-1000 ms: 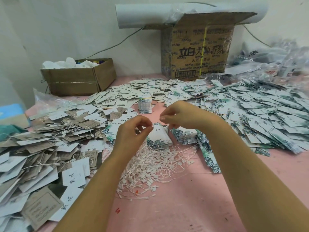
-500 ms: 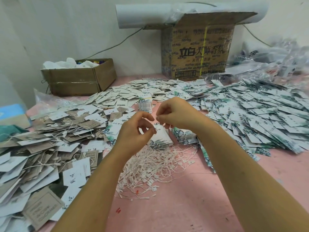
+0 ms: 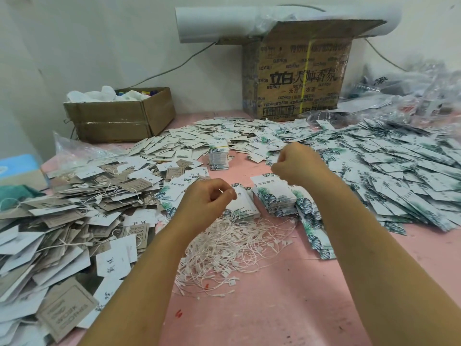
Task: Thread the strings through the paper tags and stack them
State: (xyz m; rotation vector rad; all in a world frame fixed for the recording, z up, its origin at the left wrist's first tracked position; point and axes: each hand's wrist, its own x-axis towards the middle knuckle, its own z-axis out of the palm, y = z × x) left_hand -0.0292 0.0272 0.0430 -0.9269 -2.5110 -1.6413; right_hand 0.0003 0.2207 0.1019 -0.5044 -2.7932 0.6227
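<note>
Lying just beneath the left hand, the tangle of strings and the short stacks of leaf-print tags beside it are judged nearer to that hand than to the right hand, which is raised farther back and rightward. Both hands are seen curled to a narrow pinch, apart from each other; whether a string is held cannot be told.

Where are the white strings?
In the head view, the string pile lies mid-frame on the pink table, just below the left hand and leaf-print tag stacks.
</note>
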